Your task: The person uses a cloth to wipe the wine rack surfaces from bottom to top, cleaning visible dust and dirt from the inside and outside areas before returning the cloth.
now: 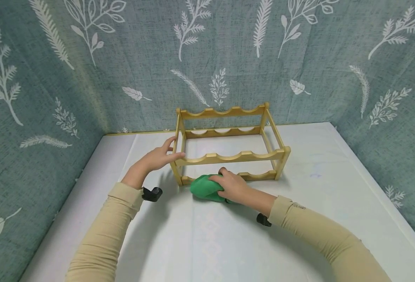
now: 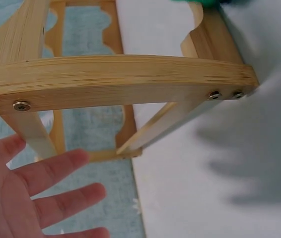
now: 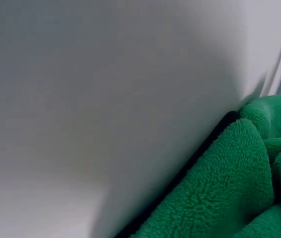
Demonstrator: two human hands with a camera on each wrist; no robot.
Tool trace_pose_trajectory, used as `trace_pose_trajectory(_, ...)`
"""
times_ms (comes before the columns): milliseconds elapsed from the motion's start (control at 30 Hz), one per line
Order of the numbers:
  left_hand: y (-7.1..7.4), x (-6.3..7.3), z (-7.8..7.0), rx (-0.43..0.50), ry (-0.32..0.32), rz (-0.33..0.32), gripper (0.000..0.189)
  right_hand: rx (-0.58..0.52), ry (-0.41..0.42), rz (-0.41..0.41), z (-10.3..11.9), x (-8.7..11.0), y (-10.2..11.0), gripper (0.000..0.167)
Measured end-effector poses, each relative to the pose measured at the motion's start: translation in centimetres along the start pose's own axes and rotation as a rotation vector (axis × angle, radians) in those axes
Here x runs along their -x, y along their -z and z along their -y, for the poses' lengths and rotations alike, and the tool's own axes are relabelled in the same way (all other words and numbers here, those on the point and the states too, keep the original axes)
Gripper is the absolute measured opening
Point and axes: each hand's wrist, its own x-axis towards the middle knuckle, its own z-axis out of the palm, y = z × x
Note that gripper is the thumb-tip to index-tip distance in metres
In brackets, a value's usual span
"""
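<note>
A wooden bottle rack with scalloped rails stands on the white table near the back. At its left end is my left hand, thumb by the front corner and fingers along the side rail. The left wrist view shows that hand with its fingers spread and nearly straight beside the wooden end frame. My right hand grips a bunched green cloth at the rack's lower front rail. In the right wrist view the fluffy towel cloth shows a dark edge; most of the hand is out of sight.
The white table runs back to a grey-green fabric backdrop with white leaf prints, which also rises on both sides. Metal screws show in the rack's end frame. Small black wrist devices sit below both hands.
</note>
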Motion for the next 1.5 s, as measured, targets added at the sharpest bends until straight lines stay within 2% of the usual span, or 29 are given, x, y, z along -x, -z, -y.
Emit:
trace_pose_trajectory(333,0.0,0.0,0.0,0.022,-0.006,0.007,0.092,-0.012,-0.150,-0.059,-5.0,5.5,1.4,0.046)
trace_pose_trajectory(533,0.0,-0.1,0.1,0.028,-0.001,0.018,0.092,0.006,-0.185,-0.101,-7.9,8.9,2.0,0.047)
trace_pose_trajectory(667,-0.1,-0.2,0.2,0.038,0.007,0.028,0.094,0.024,-0.244,-0.123,-9.9,11.0,2.6,0.047)
trace_pose_trajectory(767,0.0,-0.2,0.2,0.043,0.014,0.031,0.094,0.030,-0.280,-0.120,-11.1,12.3,3.1,0.047)
trace_pose_trajectory(867,0.0,-0.2,0.2,0.047,0.015,0.028,0.093,0.022,-0.274,-0.098,-11.5,12.9,3.7,0.047)
trace_pose_trajectory(1033,-0.1,-0.1,0.1,0.053,0.010,0.033,0.093,-0.054,-0.235,-0.032,-10.3,12.3,5.3,0.047)
trace_pose_trajectory(1200,-0.2,0.0,0.2,0.054,0.019,0.039,0.093,-0.114,-0.106,-0.016,-6.9,9.7,5.9,0.047)
trace_pose_trajectory(1367,-0.2,-0.1,0.1,0.050,0.013,0.039,0.092,-0.106,0.037,-0.009,-2.2,5.7,4.4,0.048)
trace_pose_trajectory(1500,-0.2,-0.2,0.1,0.048,0.007,0.034,0.092,-0.074,0.106,0.025,1.5,2.0,2.3,0.050)
